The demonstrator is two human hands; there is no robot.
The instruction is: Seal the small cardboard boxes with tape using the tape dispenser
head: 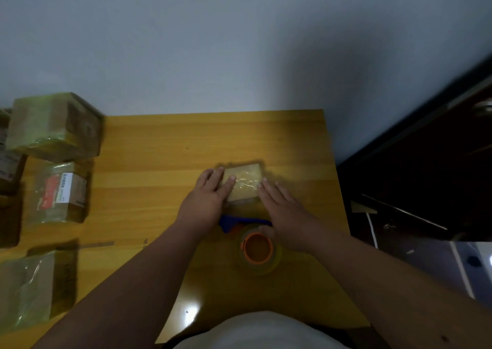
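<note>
Brown and shiny with clear tape, the small box [243, 182] is lying in the middle of the yellow counter [165, 146]. The left hand [209, 197] and right hand [282, 207] are pressing flat, straight fingers on its two sides, gripping nothing. The tape dispenser [255, 245] is sitting just near them, touching the right thumb. More taped boxes [57, 125] are lying far left.

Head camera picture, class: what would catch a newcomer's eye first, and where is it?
First, the two hands pressed flat on the small cardboard box at the middle of the yellow wooden table: the left hand on its left edge, the right hand on its right. Next, the tape dispenser with its bright orange hub, just nearer the person than the box. Then the taped boxes along the table's left edge.
</note>
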